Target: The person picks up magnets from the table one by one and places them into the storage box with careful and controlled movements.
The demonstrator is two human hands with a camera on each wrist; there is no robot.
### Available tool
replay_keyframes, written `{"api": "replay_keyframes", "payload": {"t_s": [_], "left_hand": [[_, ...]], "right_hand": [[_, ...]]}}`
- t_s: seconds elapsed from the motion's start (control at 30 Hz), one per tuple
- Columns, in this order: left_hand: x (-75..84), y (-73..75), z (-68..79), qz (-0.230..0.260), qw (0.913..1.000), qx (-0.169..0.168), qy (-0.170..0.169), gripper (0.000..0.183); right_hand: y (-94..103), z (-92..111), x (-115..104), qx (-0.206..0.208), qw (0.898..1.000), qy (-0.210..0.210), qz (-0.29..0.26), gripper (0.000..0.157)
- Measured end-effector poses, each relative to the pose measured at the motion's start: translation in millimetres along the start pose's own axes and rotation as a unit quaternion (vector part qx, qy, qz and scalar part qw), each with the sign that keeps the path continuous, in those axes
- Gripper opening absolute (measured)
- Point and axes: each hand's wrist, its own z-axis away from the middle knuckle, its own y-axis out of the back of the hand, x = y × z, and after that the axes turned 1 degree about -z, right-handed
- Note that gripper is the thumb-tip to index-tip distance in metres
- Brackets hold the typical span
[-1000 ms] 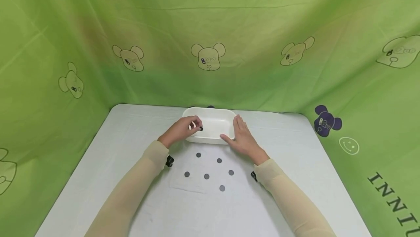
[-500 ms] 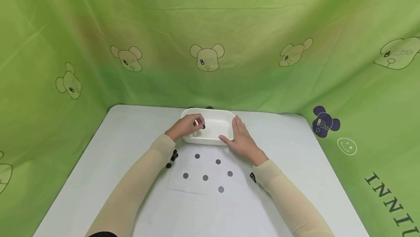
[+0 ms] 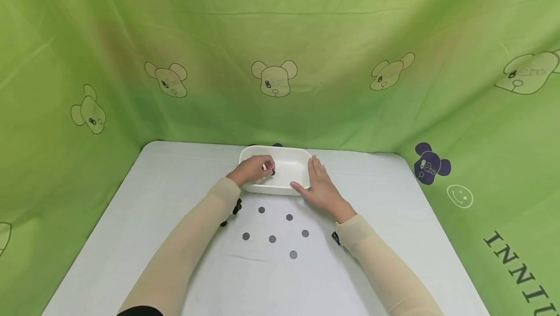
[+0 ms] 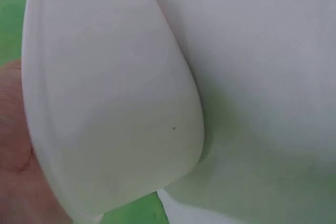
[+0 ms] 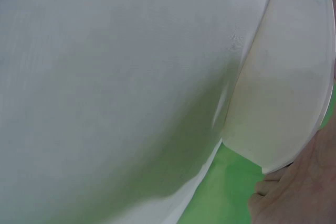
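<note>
A white oblong plastic box with raised sides stands near the table's far edge. My left hand reaches over its near left rim and pinches a small dark disc between thumb and fingers, low inside the box. Flat against the right end lies my right hand, fingers straight and thumb over the near rim. On the table in front are several flat grey discs, spread apart. In the left wrist view the box's outer wall hides my fingertips.
A white cloth covers the table. Green curtains printed with bear heads rise behind and at both sides. A dark round spot shows beside my left sleeve.
My left hand has moved a little to the right inside the box, still pinching the small dark disc. My right hand stays at the box's right end.
</note>
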Motion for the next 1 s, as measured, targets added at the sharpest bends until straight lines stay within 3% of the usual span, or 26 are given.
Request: {"api": "replay_keyframes", "payload": {"t_s": [0.5,1.0], "left_hand": [[-3.9,-10.7,-3.0,-0.011,0.9986,-0.014,0.049,0.007],[-4.7,-13.6,-4.9,-0.048,0.9971,-0.016,0.056,0.005]], "right_hand": [[2.4,0.9,-3.0,-0.001,1.000,0.004,0.003,0.110],[2.3,1.1,-2.6,0.000,1.000,0.002,-0.002,0.111]]}}
